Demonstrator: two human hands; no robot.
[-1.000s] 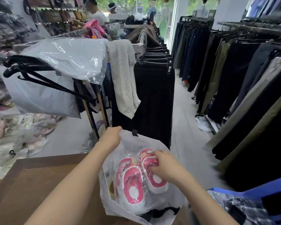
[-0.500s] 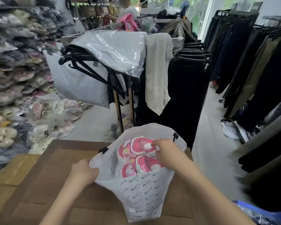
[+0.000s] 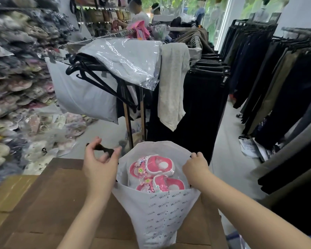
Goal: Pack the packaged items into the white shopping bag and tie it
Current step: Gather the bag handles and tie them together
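A white shopping bag with small printed lettering stands open on the brown cardboard surface. Inside it lies a clear packet of pink and white children's shoes. My left hand is at the bag's left rim and pinches a black ribbon handle between thumb and fingers, lifted above the rim. My right hand grips the bag's right rim, where the other handle is mostly hidden under its fingers.
Behind the bag stands a clothes rack with black hangers, a plastic-wrapped grey garment and dark skirts. Packaged shoes pile up on the left. Trouser racks line the right, with an aisle of floor between. People stand far behind.
My right hand left the shoe packet and took the bag's right rim. My left hand rose from the left rim and now pinches the black handle. The shoes sit lower in the bag.
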